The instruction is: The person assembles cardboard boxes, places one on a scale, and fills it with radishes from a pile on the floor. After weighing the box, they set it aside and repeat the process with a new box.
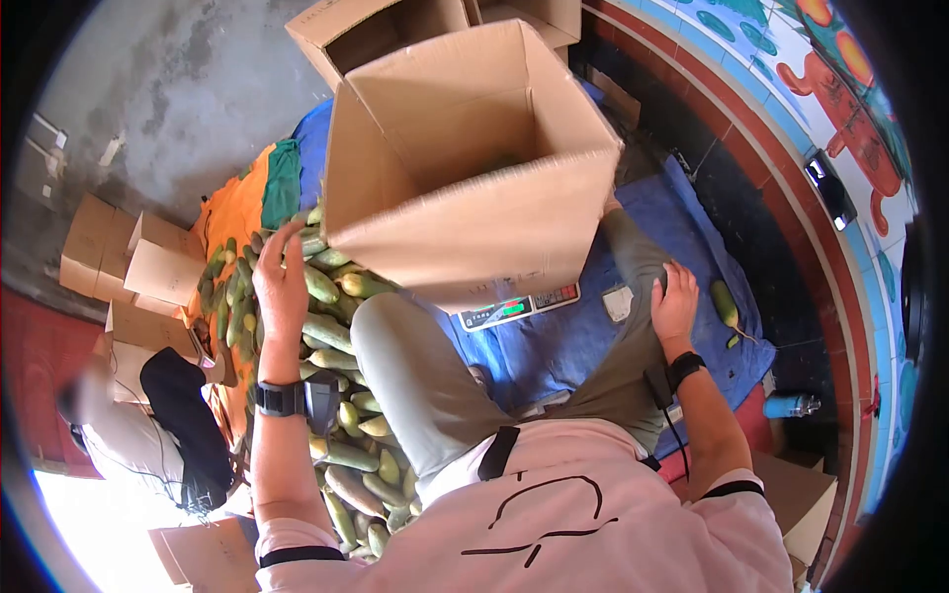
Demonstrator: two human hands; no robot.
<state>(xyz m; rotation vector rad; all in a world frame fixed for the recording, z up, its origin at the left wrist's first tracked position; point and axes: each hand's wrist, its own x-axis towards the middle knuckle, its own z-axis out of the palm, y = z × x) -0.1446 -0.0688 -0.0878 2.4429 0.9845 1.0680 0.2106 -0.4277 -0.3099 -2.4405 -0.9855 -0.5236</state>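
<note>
My left hand [281, 284] is raised over the left edge of a pile of thick green and yellowish cucumbers [331, 334]. Its fingers are apart and I see nothing between them. Flat on my right leg, near the knee, lies my right hand [674, 302] with its fingers stretched out. In front of me a large open cardboard box [465, 242] stands on a digital scale [511, 309] whose display is lit. The bottom of the box is in shadow, so what it holds is hard to make out.
A blue tarp [643, 212] and an orange sheet [228, 212] cover the floor. More open boxes [400, 28] stand behind, and several cartons [163, 259] at left. Another person [133, 435] is at the lower left. A lone cucumber [725, 303] and a bottle [791, 406] lie at right.
</note>
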